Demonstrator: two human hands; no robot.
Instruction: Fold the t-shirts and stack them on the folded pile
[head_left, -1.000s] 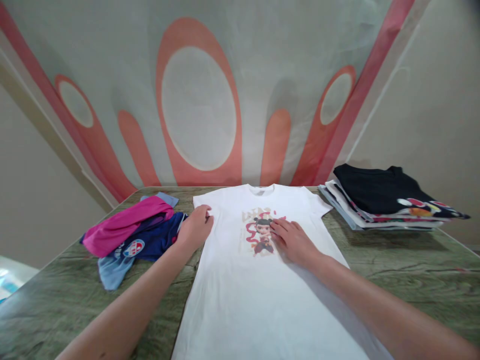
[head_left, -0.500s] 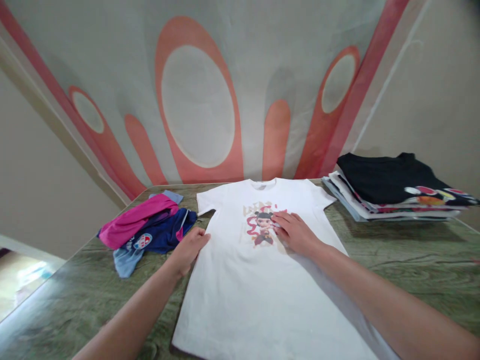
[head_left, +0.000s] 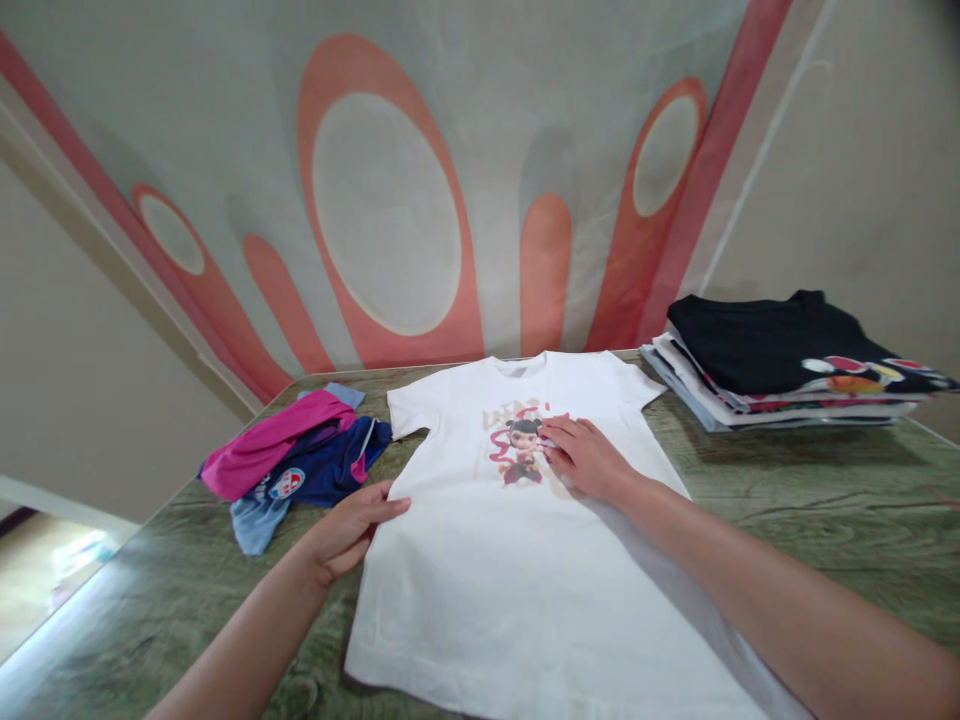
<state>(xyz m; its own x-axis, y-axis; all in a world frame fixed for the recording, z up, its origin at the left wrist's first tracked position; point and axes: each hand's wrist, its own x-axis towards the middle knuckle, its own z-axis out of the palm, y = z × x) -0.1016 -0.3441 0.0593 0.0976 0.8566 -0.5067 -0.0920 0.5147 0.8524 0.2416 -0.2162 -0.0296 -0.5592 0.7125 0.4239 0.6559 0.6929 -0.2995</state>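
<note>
White T-shirt [head_left: 480,560], apparently face up.

No text can be read.

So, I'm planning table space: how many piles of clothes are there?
2: a rumpled heap left of the white T-shirt and a folded stack right of it. More could lie out of view.

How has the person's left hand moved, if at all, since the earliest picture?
Yes: judged against the navy garment, the left hand has moved nearer the person, from by the sleeve down the side of the white T-shirt.
</note>
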